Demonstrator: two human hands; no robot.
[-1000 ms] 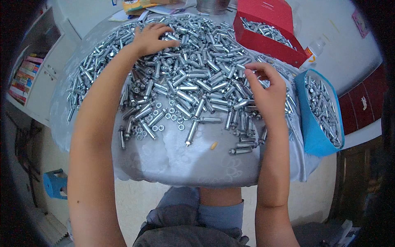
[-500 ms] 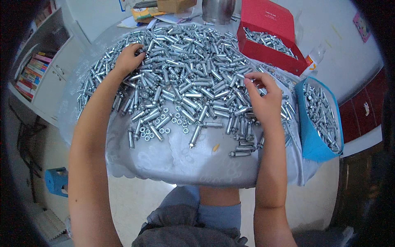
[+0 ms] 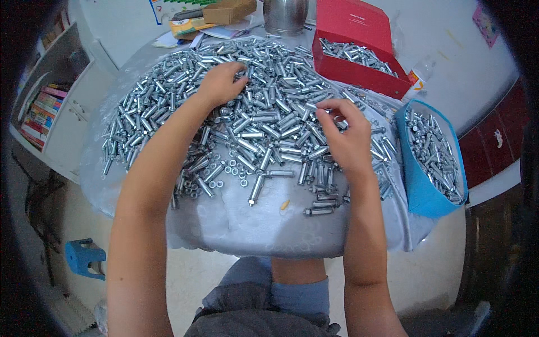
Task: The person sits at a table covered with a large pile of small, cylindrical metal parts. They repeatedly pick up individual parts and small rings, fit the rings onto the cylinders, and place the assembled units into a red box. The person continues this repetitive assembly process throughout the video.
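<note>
A big heap of silver metal bolts with sleeves (image 3: 269, 129) covers a grey-sheeted table (image 3: 252, 230). My left hand (image 3: 220, 84) rests on the far middle of the heap, its fingers curled down around some bolts. Nearer and to the right, my right hand (image 3: 347, 137) pinches a bolt between thumb and fingertips just above the heap. Loose nuts and washers (image 3: 227, 171) lie at the heap's near edge.
A red box (image 3: 359, 50) partly filled with bolts stands at the back right. A blue bin (image 3: 421, 185) full of bolts sits at the right edge. Behind are a metal pot (image 3: 284, 14) and a cardboard box (image 3: 230, 10). A shelf with books (image 3: 42, 106) and a blue stool (image 3: 84, 258) are on the left.
My left hand has moved right across the heap, from its left part to its far middle, and its fingers have curled. The right hand has stayed nearly in place.
</note>
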